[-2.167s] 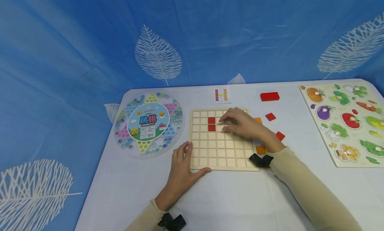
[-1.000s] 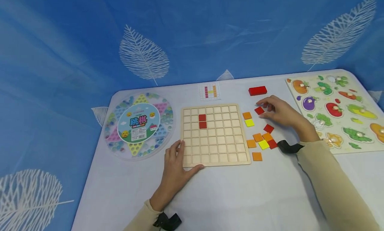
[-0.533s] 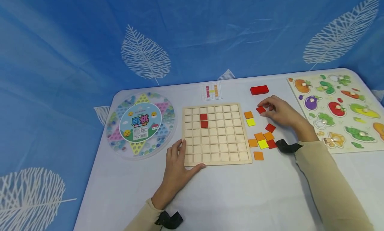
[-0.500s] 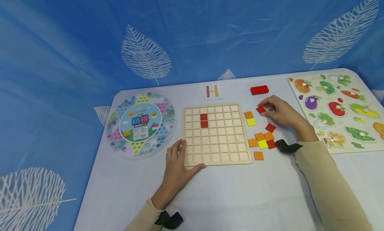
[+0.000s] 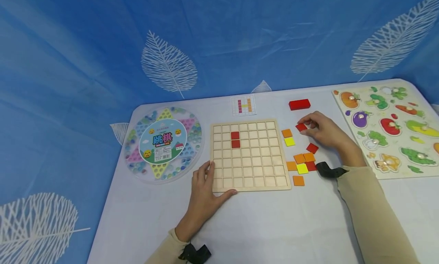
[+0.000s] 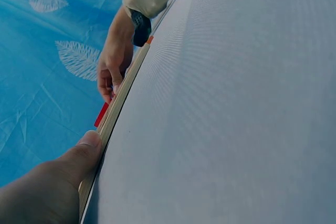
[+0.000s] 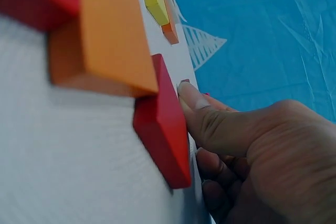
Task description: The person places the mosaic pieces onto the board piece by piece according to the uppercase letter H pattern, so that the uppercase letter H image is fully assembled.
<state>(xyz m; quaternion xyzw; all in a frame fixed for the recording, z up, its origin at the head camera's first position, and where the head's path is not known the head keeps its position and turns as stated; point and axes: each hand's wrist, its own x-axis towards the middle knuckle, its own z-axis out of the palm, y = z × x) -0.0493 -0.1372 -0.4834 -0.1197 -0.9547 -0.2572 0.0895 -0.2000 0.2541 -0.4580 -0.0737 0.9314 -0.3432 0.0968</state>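
A wooden grid board [image 5: 252,156] lies on the white table, two red tiles [image 5: 235,140] set one below the other in its third column. My left hand [image 5: 202,195] rests at the board's near left corner, its fingers along the left edge and its thumb [image 6: 86,150] against the near edge. To the right of the board, my right hand [image 5: 324,132] pinches a red tile [image 5: 301,127] between thumb and fingertips, low at the table. Another red tile [image 5: 312,148] lies just nearer. In the right wrist view the thumb [image 7: 215,124] hides most of the pinched tile.
Several orange tiles [image 5: 298,181], yellow tiles [image 5: 302,168] and another red tile [image 5: 310,166] lie beside the board. Behind are a pattern card [image 5: 244,105] and a red block [image 5: 299,104]. A round marble game [image 5: 164,144] lies left, a vegetable puzzle [image 5: 391,127] right.
My right hand has gone from over the board, beside the placed red tiles, right to the loose red tile and now pinches it. My left hand stays at the board's corner.
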